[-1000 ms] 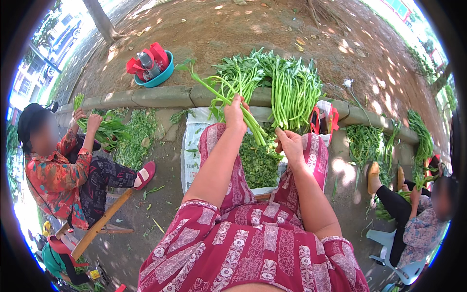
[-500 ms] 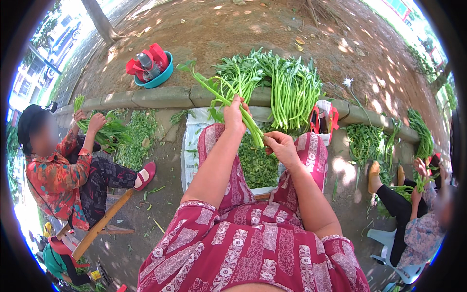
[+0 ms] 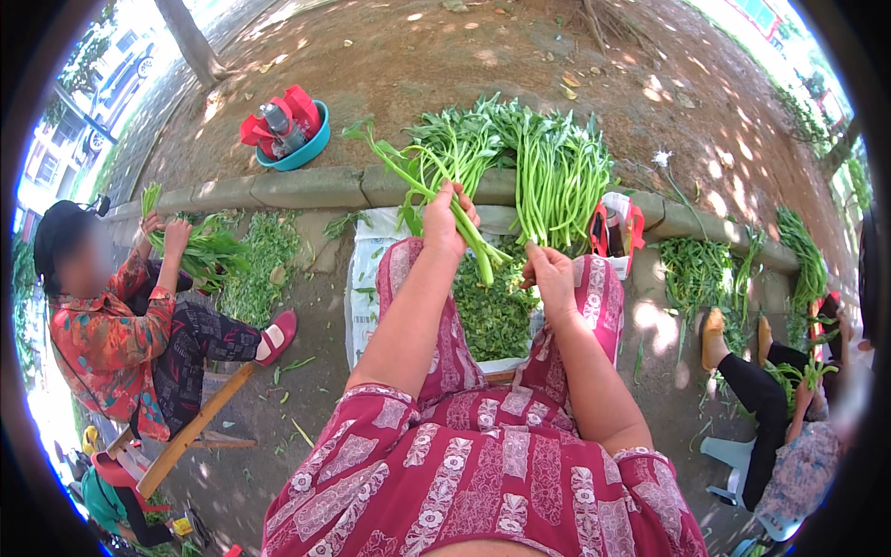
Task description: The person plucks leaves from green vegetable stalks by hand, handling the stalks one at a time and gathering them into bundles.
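- While the L hand (image 3: 448, 223) holds a bunch of green stems (image 3: 481, 243) on its own, the R hand (image 3: 554, 278) sits just off the stem ends it was touching half a sec ago. Clock centre: the pile of loose leaves (image 3: 506, 311) b/w the wearer's knees.
- What the shift means, by the look of it: a gap b/w two touches on those ends, w/ the bunch now on one grip only.
- L grip, 11 o'clock: fingers closed round the stems' mid-length; leafy tops run toward approx. 10, bare ends toward approx. 5, above the pile.
- R grip, 2 o'clock: fingers curled, thumb close to forefinger; can't tell if a scrap is pinched there.
- Count, close in: 2 hands, 1 held bunch (several stems, exact no. unclear), 1 leaf pile, 1 white sheet (image 3: 362, 306) under it.
- Count, 12 o'clock: 1 broad spread of stems (image 3: 548, 195) laid over the curb (image 3: 306, 188), too dense to number.
- Count, 10 o'clock: 1 blue basin (image 3: 302, 160) w/ 1 grey bottle (image 3: 283, 125) and red bags, no. unclear. At 2: 1 red-and-white bag (image 3: 635, 227).
- Count, people nearby: 1 co-worker in a floral shirt (image 3: 111, 325) at 9, both hands on greens (image 3: 200, 251); 1 co-worker in black trousers (image 3: 761, 399) at 4, beside 1 pale blue seat (image 3: 729, 452), arms shifted since.
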Available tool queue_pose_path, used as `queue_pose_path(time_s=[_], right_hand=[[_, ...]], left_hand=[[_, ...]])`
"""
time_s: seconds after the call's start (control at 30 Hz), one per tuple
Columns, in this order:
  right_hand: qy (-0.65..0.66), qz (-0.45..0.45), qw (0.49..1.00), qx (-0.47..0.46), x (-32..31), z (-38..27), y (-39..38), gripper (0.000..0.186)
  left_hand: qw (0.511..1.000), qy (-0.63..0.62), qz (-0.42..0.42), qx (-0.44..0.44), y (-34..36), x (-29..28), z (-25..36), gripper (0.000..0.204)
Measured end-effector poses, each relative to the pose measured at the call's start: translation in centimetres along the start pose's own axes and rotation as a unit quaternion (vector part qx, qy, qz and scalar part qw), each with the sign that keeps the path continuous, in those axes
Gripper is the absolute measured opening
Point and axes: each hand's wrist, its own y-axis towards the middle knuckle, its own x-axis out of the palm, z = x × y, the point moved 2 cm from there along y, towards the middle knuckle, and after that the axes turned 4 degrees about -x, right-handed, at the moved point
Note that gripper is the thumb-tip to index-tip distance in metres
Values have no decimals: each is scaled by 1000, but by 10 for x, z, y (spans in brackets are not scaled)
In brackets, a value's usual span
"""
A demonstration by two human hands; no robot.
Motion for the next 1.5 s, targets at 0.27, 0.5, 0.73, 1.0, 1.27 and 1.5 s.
queue_pose_path(time_s=[0.27,0.5,0.73,1.0,1.27,1.5], right_hand=[[24,-126,990,58,10,-7,-7,23],[-85,-164,982,36,12,2,-10,20],[-142,-139,980,-3,17,5,-14,16],[-168,-40,985,-25,15,10,-5,14],[12,13,996,87,9,4,-6,9],[-8,-104,994,38,15,7,-11,17]], left_hand=[[993,-24,-119,-12,-1,-2,9,25],[992,9,-126,-17,-5,5,8,24],[992,29,-123,-30,-5,5,3,22],[987,15,-152,-56,-3,5,-2,23],[984,-27,-177,-20,-3,6,11,27],[976,-55,-209,-20,-1,2,20,25]])
